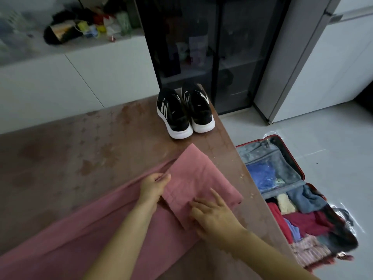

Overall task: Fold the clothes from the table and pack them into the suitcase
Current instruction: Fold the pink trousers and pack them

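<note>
Head view. Pink garment (193, 174) lies on brown table (80, 142), near its right edge; one end is folded over into a rectangular panel, the rest trails toward bottom-left. L. hand (153, 186): fingers curled, pinching the panel's left edge. R. hand (214, 215): fingers spread and fairly straight, pressing the panel's near edge, gripping nothing. Pair of black sneakers (184, 112) at far table corner. Suitcase (260, 152) lies open on floor (333, 150) just beside table, w/ assorted clothes (308, 219) inside.
</note>
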